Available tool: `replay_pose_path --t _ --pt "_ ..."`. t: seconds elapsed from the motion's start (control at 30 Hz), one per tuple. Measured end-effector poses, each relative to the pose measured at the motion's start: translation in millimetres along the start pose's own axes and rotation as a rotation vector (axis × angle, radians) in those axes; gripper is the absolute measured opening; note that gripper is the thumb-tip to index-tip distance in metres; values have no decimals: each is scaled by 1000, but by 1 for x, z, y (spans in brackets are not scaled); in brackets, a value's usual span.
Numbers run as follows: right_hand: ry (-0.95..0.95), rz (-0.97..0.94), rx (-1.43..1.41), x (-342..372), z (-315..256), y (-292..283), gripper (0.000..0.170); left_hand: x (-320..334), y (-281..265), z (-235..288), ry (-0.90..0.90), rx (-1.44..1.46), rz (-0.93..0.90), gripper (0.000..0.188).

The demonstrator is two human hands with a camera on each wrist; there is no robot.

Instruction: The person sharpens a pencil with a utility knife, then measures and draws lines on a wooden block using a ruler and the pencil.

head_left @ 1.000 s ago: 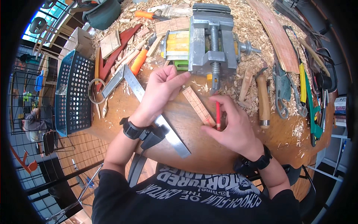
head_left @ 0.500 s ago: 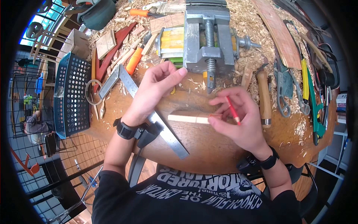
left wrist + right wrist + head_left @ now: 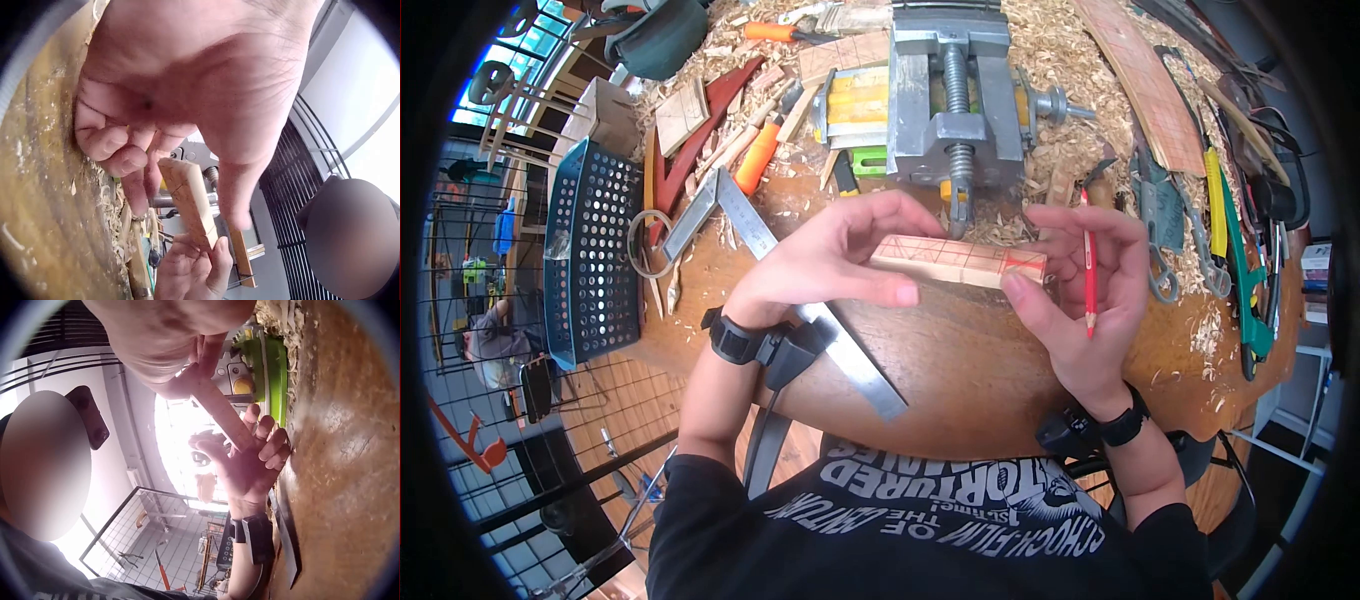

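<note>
A small wooden block [image 3: 960, 262] with pencilled lines and a red mark is held up above the table between the hands. The right hand [image 3: 1090, 290] pinches its right end with the thumb and fingers, and a red pencil [image 3: 1090, 270] lies across the same hand's fingers. Around the block's left end is the left hand [image 3: 840, 255], thumb and fingers spread apart. In the left wrist view the block [image 3: 190, 197] stands between the left thumb and fingers, with a gap to the thumb. The right wrist view shows the block [image 3: 222, 415] reaching toward the left palm.
A metal try square [image 3: 850, 360] lies under the left forearm. A vise [image 3: 955, 110] stands behind the hands amid wood shavings. A perforated basket [image 3: 600, 250] is at left; scissors, a yellow cutter [image 3: 1218, 215] and other tools lie at right.
The right hand has lifted and turned the block, so its marked face shows, and brought it toward the left hand. The left hand has moved right and its fingers have spread around the block's end.
</note>
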State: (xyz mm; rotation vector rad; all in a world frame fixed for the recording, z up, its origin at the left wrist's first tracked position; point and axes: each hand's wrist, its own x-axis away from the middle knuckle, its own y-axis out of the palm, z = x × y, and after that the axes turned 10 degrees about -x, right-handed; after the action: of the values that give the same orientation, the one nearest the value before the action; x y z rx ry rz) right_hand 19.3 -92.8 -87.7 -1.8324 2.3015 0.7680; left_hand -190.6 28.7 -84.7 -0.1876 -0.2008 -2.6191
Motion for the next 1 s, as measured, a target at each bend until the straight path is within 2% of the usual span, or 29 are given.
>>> replay_pose_path --t 0.17,0.23,0.33,0.37,0.5,0.6,0.7,0.77,1.0 --pt "63 -113 8 -1 2 0 60 2 -2 7 -9 -60 135 41" --pt "84 -149 -15 -2 2 1 61 2 -2 7 -15 -22 157 40" --pt "148 -176 -100 -2 0 2 54 1 -3 3 -10 19 192 36" --pt "224 -127 -118 -3 -1 2 48 0 -4 1 -4 19 195 32" --pt "389 2 -117 -4 -5 1 31 0 -4 3 -3 32 162 32" --pt "456 20 -165 -5 -1 -2 26 -1 -3 2 -10 -7 180 31" --pt "445 5 -147 -5 3 -4 24 -3 -2 2 44 -58 151 31" --pt "464 35 -124 -5 4 -3 23 -3 -2 3 -34 -72 120 35" --pt "529 113 -16 -4 7 -8 27 -3 -1 -2 -131 -188 11 36"
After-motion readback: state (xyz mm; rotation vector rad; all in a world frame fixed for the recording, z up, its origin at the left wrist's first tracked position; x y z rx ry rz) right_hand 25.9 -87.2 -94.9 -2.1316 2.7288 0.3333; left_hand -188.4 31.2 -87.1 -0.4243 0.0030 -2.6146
